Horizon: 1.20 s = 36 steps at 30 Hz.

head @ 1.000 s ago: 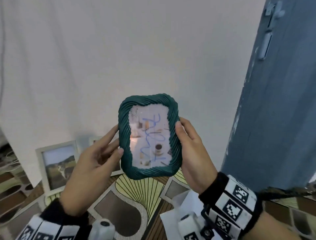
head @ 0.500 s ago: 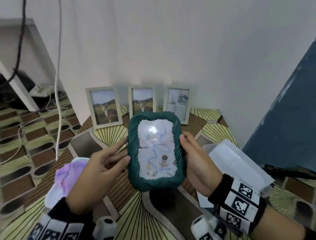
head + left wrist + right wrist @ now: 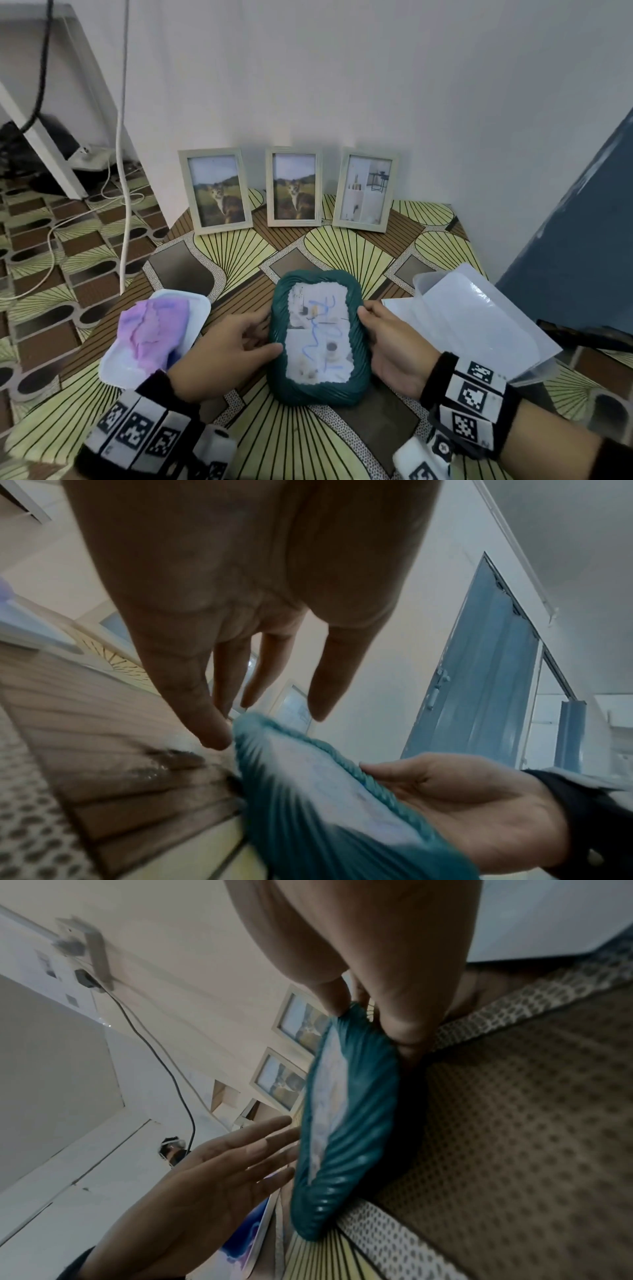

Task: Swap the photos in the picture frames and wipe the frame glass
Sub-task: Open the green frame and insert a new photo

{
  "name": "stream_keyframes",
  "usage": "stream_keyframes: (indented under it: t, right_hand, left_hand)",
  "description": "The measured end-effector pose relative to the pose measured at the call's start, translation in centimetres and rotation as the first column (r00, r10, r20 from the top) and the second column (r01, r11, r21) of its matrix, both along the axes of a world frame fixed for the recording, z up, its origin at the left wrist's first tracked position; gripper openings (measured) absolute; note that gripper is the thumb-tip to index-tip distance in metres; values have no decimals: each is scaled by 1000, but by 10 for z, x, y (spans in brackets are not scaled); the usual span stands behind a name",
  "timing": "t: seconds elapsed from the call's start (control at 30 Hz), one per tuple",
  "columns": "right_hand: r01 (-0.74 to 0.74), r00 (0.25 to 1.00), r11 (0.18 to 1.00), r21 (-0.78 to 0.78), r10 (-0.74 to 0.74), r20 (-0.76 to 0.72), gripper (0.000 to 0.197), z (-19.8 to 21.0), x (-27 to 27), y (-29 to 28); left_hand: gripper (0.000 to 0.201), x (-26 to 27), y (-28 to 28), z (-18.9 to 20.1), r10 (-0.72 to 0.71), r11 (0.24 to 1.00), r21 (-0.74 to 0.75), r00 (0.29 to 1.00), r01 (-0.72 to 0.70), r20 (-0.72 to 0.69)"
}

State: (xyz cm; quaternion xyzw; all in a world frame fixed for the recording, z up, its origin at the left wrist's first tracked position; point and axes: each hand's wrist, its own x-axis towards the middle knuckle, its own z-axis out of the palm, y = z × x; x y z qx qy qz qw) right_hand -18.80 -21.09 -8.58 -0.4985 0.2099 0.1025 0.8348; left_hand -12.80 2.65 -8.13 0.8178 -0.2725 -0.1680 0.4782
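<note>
A dark green rope-pattern picture frame (image 3: 320,337) holds a pale photo with blue scribbles on its glass. It lies face up and tilted, low over the patterned table (image 3: 308,445). My right hand (image 3: 373,322) pinches its right rim, thumb on top and fingers underneath, as the right wrist view shows on the frame (image 3: 346,1123). My left hand (image 3: 260,334) touches the left rim with straight fingers (image 3: 212,723) against the frame (image 3: 325,791). A purple cloth (image 3: 154,329) lies on a white tray (image 3: 195,305) to the left.
Three pale wooden frames (image 3: 219,192) (image 3: 294,186) (image 3: 364,188) lean on the back wall; two show a cat, one a room. A clear plastic container (image 3: 479,318) and white paper (image 3: 400,306) sit at the right. Cables (image 3: 123,171) hang left; a blue door (image 3: 582,222) stands right.
Both hands have brought the green frame down from upright in front of the wall to tilted near-flat over the table. The head view has dropped toward the tabletop.
</note>
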Motion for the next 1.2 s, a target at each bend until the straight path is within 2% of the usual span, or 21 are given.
stream_keyframes:
  t: [0.13, 0.23, 0.4, 0.5, 0.57, 0.67, 0.8, 0.93, 1.0, 1.07, 1.13, 1.2]
  right_hand:
    - [5, 998, 998, -55, -8, -65, 18, -1, -1, -3]
    - [-44, 998, 995, -88, 40, -46, 24, -1, -4, -4]
    - [-70, 996, 940, -334, 84, 29, 32, 2, -4, -1]
    - [-40, 999, 952, -303, 48, 20, 28, 3, -5, -1]
    - [-2, 1000, 976, -219, 6, 16, 25, 4, -6, 0]
    - [23, 997, 991, -135, -13, 73, 23, 7, -10, 0]
    - [27, 979, 970, -241, 24, 204, 22, 19, -13, 1]
    - [-8, 943, 893, -449, 156, 294, 31, 30, -15, -3]
    - [-50, 925, 841, -539, 243, 293, 40, 32, -17, -4]
    - [-113, 895, 799, -591, 340, 289, 38, 33, -21, -3]
    - [-172, 858, 731, -661, 440, 263, 40, 32, -23, 1]
    - [-203, 830, 645, -737, 513, 220, 50, 24, -25, 4]
  left_hand:
    - [62, 0, 1, 4, -62, 998, 19, 998, 62, 23]
    - [54, 1, 1, 4, -135, 988, 67, 991, 136, -17]
    - [45, 1, 4, -1, -131, 981, 138, 991, 134, -25]
    - [37, 1, 5, -3, -133, 980, 149, 991, 134, -20]
    - [28, -1, 1, -2, -141, 983, 109, 989, 145, -41]
    - [32, -6, -7, 0, -163, 987, -34, 975, 160, -149]
    - [33, -12, -25, 5, -151, 984, -134, 937, 114, -316]
    - [30, -16, -45, 13, -97, 981, -193, 849, -6, -519]
    - [33, -16, -51, 15, -91, 977, -210, 826, -34, -556]
    - [45, -14, -53, 15, -93, 971, -236, 828, -48, -553]
    - [67, -12, -53, 15, -113, 963, -265, 804, -56, -584]
    - [68, -13, -49, 16, -175, 956, -294, 783, -10, -597]
